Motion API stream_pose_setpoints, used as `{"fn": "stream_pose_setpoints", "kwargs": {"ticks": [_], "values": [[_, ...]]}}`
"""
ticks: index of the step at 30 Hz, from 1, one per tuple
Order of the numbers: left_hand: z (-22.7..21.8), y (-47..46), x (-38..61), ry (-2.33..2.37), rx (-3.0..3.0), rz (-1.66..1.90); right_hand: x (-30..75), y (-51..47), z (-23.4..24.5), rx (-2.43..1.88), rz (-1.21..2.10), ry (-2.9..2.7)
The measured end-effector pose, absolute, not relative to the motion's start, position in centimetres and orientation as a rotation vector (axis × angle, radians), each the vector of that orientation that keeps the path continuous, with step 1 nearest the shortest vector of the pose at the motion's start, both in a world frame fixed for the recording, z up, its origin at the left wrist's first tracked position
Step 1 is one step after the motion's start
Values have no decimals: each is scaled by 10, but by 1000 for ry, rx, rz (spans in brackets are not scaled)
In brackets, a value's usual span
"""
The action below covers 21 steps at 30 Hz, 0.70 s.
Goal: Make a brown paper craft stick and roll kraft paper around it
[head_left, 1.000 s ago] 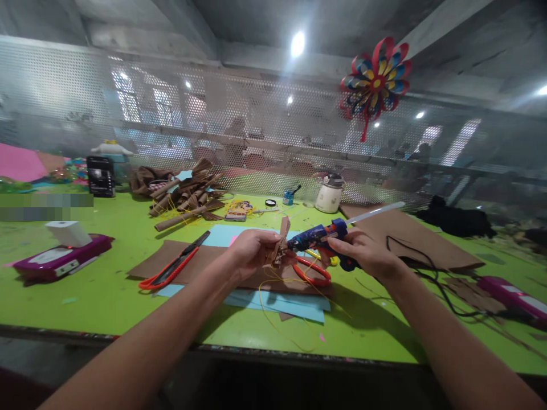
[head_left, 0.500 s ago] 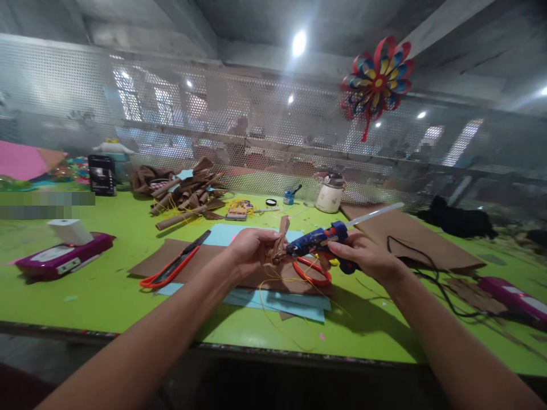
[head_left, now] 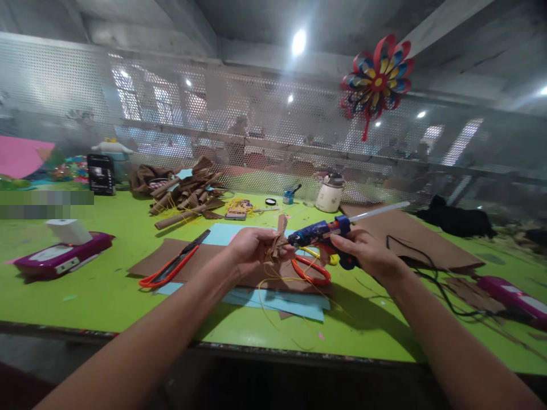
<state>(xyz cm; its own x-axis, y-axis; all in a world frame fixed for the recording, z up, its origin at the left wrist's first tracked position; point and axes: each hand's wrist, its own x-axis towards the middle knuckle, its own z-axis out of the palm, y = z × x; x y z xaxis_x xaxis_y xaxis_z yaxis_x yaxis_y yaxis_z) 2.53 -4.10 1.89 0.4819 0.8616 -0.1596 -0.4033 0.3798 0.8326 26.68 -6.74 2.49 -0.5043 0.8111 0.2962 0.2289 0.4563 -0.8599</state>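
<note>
My left hand (head_left: 250, 249) is closed around a small folded brown paper piece (head_left: 277, 239) with yellow strings (head_left: 273, 307) trailing down to the table. My right hand (head_left: 367, 254) grips a blue glue gun (head_left: 320, 232) with a clear glue stick (head_left: 378, 210) poking out of its back. The gun's nozzle touches the brown piece. Both hands hover above a brown sheet (head_left: 183, 259) and light blue sheets (head_left: 277, 302) on the green table (head_left: 106, 296). Red-handled scissors (head_left: 310, 272) lie just under the hands.
An orange utility knife (head_left: 173, 267) lies left of my hands. A pile of brown paper pieces (head_left: 188, 193) sits farther back, with a white jar (head_left: 330, 193) and small pot (head_left: 289, 196). Magenta boxes (head_left: 64, 256) (head_left: 513, 296) flank the table. A black cord (head_left: 427, 273) crosses brown card (head_left: 414, 236). A pinwheel (head_left: 376, 80) hangs on the mesh.
The glue gun has lifted slightly and its nozzle has moved up along the brown piece. My left hand has barely shifted.
</note>
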Motion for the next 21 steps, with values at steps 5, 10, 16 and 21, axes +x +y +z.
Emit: {"fn": "stream_pose_setpoints", "kwargs": {"ticks": [5,10,16,21], "values": [[18,-39,25,673,828,887,263,-69,27,-885,1037,-2035],[17,-38,24,687,826,917,261,-73,28,-912,1063,-2082],[16,-36,23,685,815,906,262,-73,28,-883,1060,-2083],[17,-35,22,670,777,898,265,-73,27,-839,1051,-2010]]}}
